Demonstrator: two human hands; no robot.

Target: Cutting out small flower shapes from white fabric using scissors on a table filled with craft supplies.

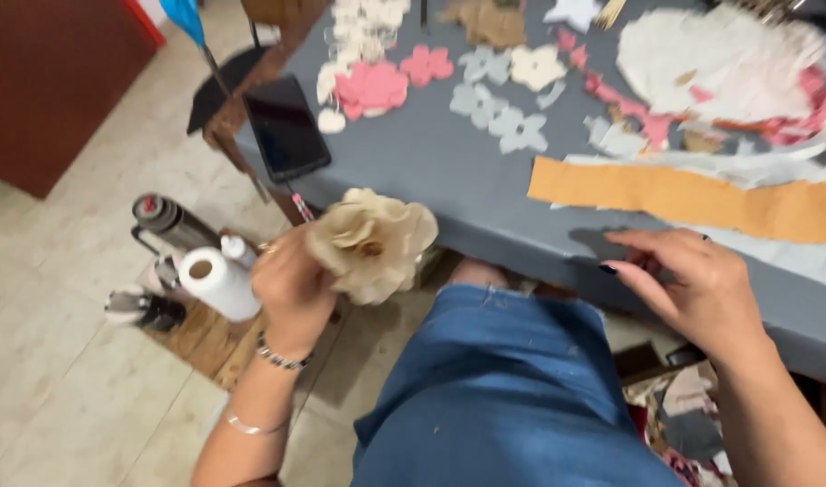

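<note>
Left-hand grip (291, 289): fingers closed around the base of a beige fabric flower (372, 242), which is held upright in the air just off the near edge of the worktop (449, 180), petals facing up toward the camera. Right hand (692, 284): fingers extended and loosely spread, palm down, resting at the worktop edge; it holds nothing that can be seen, and whether the fingertips press on a small item is not discernible. Judged step: the flower appears assembled and is under inspection or awaiting a further piece. The next move would call for the free hand to select a cut shape from the worktop while the holding hand keeps the flower steady and its layers aligned. Below the left hand, on a wooden board (206, 338) on the floor, stand a white paper roll (216, 281) and dark canisters (171, 221). Farther along the worktop lies an orange fabric strip (683, 198), then a dark phone (285, 128) near the corner. Beyond these lie grey flower cut-outs (499, 113), pink flower cut-outs (377, 86) and, at the far right, a heap of white and pink scraps (720, 63).
</note>
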